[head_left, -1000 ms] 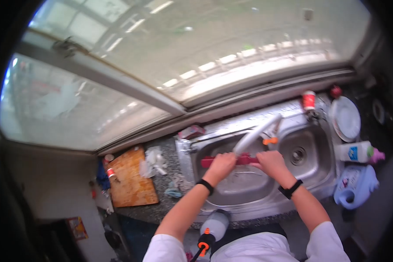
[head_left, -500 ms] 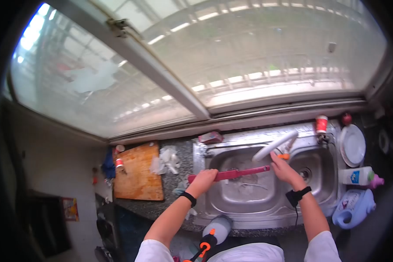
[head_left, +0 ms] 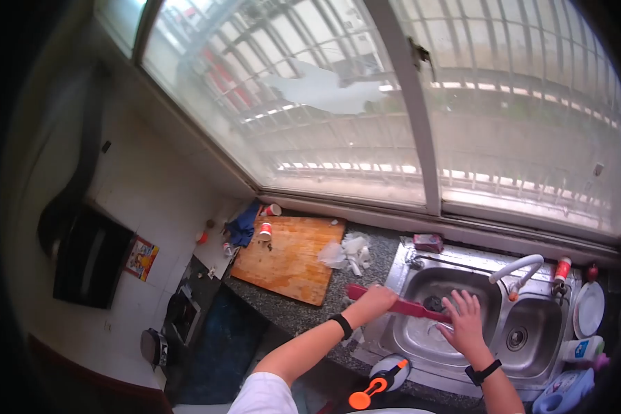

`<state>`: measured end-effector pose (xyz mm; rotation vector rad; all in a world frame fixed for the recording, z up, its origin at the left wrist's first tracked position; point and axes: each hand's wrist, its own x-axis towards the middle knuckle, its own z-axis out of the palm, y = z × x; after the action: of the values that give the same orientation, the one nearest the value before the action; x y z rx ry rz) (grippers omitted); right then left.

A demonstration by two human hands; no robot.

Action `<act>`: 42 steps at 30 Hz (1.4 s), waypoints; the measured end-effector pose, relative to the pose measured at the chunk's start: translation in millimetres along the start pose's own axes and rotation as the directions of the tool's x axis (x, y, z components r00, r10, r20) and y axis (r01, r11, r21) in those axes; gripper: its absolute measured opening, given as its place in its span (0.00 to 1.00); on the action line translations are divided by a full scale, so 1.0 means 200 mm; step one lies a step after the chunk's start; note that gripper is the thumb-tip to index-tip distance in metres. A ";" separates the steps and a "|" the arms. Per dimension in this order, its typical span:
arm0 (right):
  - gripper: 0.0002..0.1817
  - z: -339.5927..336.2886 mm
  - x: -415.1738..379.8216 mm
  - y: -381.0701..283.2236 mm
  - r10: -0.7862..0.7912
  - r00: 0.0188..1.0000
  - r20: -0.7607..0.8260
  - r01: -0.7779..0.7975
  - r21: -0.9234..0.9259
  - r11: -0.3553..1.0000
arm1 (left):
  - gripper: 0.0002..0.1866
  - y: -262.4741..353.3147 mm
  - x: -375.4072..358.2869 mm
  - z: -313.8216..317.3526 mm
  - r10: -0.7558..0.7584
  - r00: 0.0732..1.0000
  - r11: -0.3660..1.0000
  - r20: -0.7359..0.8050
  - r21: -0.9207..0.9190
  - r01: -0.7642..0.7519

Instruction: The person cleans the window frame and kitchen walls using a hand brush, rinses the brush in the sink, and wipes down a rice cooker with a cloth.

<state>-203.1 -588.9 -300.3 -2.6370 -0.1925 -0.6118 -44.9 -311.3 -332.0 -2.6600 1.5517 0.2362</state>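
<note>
My left hand (head_left: 378,301) is closed around a long, flat, dark-pink stick-like tool (head_left: 415,308). The tool lies across the left basin (head_left: 488,290) of the steel sink, one end poking out on the far side of the fist toward the counter. Over the same basin, my right hand (head_left: 466,323) holds nothing; its fingers are spread, right by the tool's other end. A white curved faucet (head_left: 521,263) with an orange tip stands behind the right hand, above the divider to the right basin (head_left: 541,310).
Left of the sink lie a wooden cutting board (head_left: 293,250) and crumpled plastic bags (head_left: 352,252). A spray bottle (head_left: 386,376) is at the counter's front edge. On the right are a white plate (head_left: 589,310), a white bottle (head_left: 581,349) and a blue jug (head_left: 564,392).
My right hand has left the faucet and moved over the left basin with its fingers spread. The left hand still grips the pink tool. The view has turned left.
</note>
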 end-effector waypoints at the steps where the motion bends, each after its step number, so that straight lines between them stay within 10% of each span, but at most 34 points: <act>1: 0.30 0.04 0.04 -0.04 -0.075 0.997 0.013 0.076 -0.061 0.995 | 0.09 0.00 -0.03 0.01 0.041 0.997 0.999 -0.058 0.007 -0.041; 4: 0.36 0.25 0.11 -0.08 -0.099 0.879 0.467 0.145 -0.065 0.987 | 0.08 -0.03 -0.12 -0.02 -0.009 0.992 0.999 -0.126 -0.049 0.003; 12: 0.28 0.03 0.57 -0.70 -0.216 0.820 0.530 0.340 -0.146 0.929 | 0.24 -0.35 -0.67 -0.34 -0.172 0.655 0.957 -0.736 -0.281 -0.065; 15: 0.23 0.01 0.66 -0.86 -0.125 0.834 0.537 0.287 -0.228 0.930 | 0.16 -0.64 -1.01 -0.22 -0.579 0.551 0.660 -0.601 -0.742 -0.118; 17: 0.21 -0.02 0.76 -1.04 -0.040 0.841 0.540 0.237 -0.301 0.924 | 0.12 -0.88 -1.23 -0.10 -0.794 0.533 0.189 -0.291 -0.953 -0.238; 18: 0.20 -0.02 0.82 -1.09 -0.029 0.847 0.531 0.238 -0.328 0.914 | 0.12 -0.95 -1.41 -0.18 -0.800 0.586 -0.141 -0.126 -0.910 -0.389; 22: 0.23 0.12 0.98 -1.18 -0.059 0.872 0.485 0.272 -0.381 0.884 | 0.12 -1.29 -1.93 -0.14 -0.812 0.569 -0.454 0.129 -0.751 -0.479; 30: 0.29 0.56 1.36 -1.43 -0.085 0.803 0.590 0.401 -0.429 0.809 | 0.15 -1.70 -2.52 0.11 -0.807 0.590 -0.483 0.029 -0.606 -0.632; 32: 0.30 0.79 1.54 -1.41 -0.140 0.788 0.600 0.498 -0.486 0.719 | 0.13 -1.78 -2.65 0.22 -0.871 0.444 -0.407 0.209 -0.814 -0.415; 42: 0.33 1.85 2.36 -1.32 -0.271 0.832 0.484 0.488 -0.405 0.773 | 0.07 -1.53 -3.24 0.92 -0.759 -0.117 -0.543 0.640 -0.723 -0.427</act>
<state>302.6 -172.2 -290.4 -3.2635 -0.8309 -0.2431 -112.3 420.4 -419.8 1.0321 1.0452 0.1582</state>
